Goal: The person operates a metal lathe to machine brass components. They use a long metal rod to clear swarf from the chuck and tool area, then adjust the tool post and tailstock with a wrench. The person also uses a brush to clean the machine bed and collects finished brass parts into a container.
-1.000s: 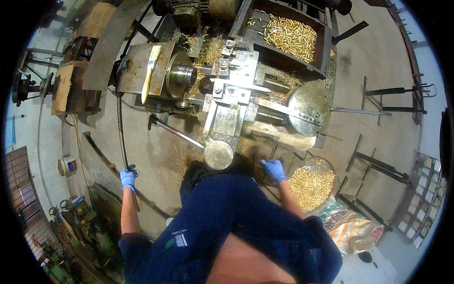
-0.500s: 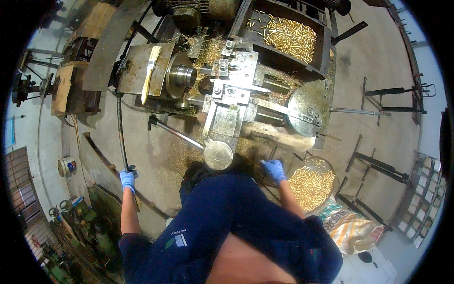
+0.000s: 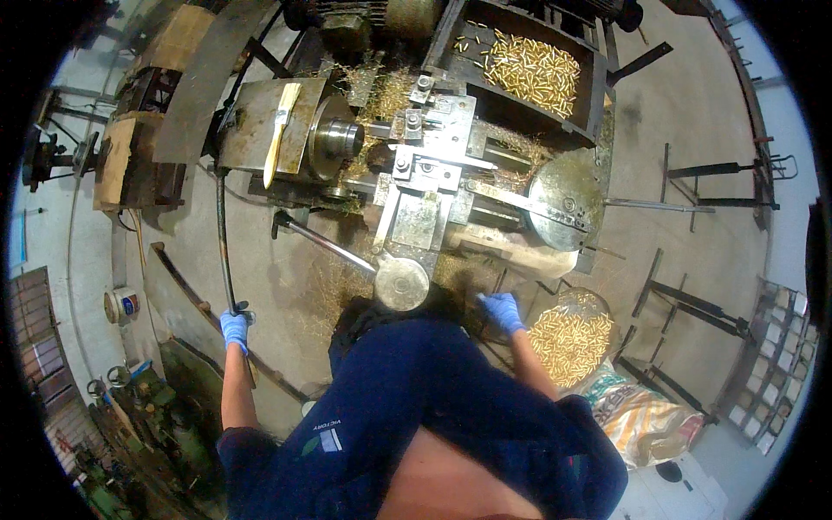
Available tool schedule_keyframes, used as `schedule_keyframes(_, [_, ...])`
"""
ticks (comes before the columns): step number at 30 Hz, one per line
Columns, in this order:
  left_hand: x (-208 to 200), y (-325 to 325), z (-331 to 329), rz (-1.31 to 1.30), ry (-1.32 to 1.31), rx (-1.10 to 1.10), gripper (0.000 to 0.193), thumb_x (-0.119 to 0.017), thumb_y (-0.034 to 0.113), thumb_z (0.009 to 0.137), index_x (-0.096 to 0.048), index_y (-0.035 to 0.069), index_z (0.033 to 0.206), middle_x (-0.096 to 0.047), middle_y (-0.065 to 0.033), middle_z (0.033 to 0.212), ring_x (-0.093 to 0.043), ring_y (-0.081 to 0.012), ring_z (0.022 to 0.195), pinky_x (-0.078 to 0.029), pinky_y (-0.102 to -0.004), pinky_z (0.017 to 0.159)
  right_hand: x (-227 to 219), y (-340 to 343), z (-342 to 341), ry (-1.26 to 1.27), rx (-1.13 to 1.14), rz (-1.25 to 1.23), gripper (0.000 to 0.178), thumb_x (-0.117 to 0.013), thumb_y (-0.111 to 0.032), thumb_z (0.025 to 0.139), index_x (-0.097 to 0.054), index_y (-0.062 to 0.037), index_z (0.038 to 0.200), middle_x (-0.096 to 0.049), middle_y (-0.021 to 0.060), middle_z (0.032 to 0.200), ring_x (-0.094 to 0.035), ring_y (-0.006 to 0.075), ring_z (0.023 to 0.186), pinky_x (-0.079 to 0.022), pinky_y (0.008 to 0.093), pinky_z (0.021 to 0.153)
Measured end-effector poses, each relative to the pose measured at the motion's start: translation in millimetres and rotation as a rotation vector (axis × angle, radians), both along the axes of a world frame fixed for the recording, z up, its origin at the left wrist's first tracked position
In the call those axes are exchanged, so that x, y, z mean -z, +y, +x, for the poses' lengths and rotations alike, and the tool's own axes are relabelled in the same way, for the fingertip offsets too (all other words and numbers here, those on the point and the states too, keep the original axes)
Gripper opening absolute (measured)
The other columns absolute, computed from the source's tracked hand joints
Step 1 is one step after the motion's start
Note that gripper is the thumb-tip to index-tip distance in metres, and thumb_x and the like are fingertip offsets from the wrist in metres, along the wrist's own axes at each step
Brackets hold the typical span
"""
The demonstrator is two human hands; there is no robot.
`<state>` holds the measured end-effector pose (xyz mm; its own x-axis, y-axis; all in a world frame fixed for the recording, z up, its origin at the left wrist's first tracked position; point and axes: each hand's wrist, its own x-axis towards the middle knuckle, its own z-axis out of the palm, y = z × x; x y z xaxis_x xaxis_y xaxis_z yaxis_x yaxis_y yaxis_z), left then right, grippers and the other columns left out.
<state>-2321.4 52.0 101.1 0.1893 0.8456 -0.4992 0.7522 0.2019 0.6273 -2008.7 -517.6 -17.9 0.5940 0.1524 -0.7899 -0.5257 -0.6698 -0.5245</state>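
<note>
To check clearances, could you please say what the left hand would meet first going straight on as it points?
The left hand would first meet the dark rod it appears to grip; farther along, probably the metal box under the brush, though depth is unclear.

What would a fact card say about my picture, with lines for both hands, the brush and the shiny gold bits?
Left hand: blue glove, gripping the end of a long dark lever
Right hand: blue glove, beside the round tray; can't tell if it holds anything
Brush: lying on a flat metal cover at the machine's left
Gold bits: heaped in a dark box, with more in the round tray
</note>
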Motion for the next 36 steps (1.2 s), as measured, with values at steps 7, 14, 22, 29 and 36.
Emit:
schedule_keyframes(7, [1.1, -0.6, 0.6, 0.015, 0.03, 0.021, 0.035, -0.04, -0.01, 0.076, -0.063, -0.002, 0.101, -0.063, -0.0115, 0.065, -0.059, -0.016, 0.052, -0.051, -0.0263, 0.051, 8.8, -0.9, -3.0, -0.078, -0.08, 0.014, 0.04, -0.071, -0.039, 0.077, -0.064, -0.0006, 0.066, -0.058, 0.0123, 0.057, -0.046, 0.021, 0.051, -0.044, 0.0343, 0.06])
schedule_keyframes(14, [1.4, -0.7, -0.9, 0.015, -0.021, 0.032, 0.031, -0.046, -0.007, 0.076, -0.064, -0.001, 0.101, -0.063, -0.0092, 0.065, -0.059, -0.0145, 0.053, -0.05, -0.0257, 0.053, 12.2, 0.6, -4.7, -0.192, -0.34, -0.074, 0.039, -0.07, -0.038, 0.079, -0.066, -0.0006, 0.068, -0.06, 0.0135, 0.059, -0.048, 0.0238, 0.051, -0.045, 0.0352, 0.062])
schedule_keyframes(22, [-7.2, -6.9, 4.8, 0.05, 0.006, 0.079, 0.031, -0.049, -0.007, 0.075, -0.065, -0.001, 0.101, -0.063, -0.0084, 0.066, -0.059, -0.0139, 0.054, -0.05, -0.0258, 0.054, 0.1, 7.5, -7.3, -0.166, -0.289, -0.031, 0.034, -0.061, -0.032, 0.086, -0.066, -0.0047, 0.067, -0.062, 0.0106, 0.061, -0.054, 0.0182, 0.053, -0.044, 0.0347, 0.056])
schedule_keyframes(29, [-8.4, -10.0, 7.1, 0.053, -0.03, 0.092, 0.034, -0.043, -0.009, 0.076, -0.063, -0.002, 0.102, -0.063, -0.0095, 0.067, -0.059, -0.0143, 0.055, -0.05, -0.0259, 0.055, -11.2, 11.9, -9.5, -0.263, -0.347, -0.076, 0.034, -0.064, -0.032, 0.084, -0.066, -0.0021, 0.068, -0.063, 0.0093, 0.059, -0.052, 0.0161, 0.052, -0.043, 0.0353, 0.055])
schedule_keyframes(36, [-4.1, -10.4, -1.3, 0.08, -0.055, 0.112, 0.034, -0.045, -0.008, 0.076, -0.061, -0.002, 0.105, -0.062, -0.0077, 0.067, -0.059, -0.0141, 0.056, -0.05, -0.0255, 0.055, -41.6, 25.5, 1.5, -0.188, -0.264, -0.083, 0.033, -0.071, -0.033, 0.078, -0.068, -0.0005, 0.073, -0.065, 0.0097, 0.066, -0.056, 0.0174, 0.059, -0.045, 0.0345, 0.06])
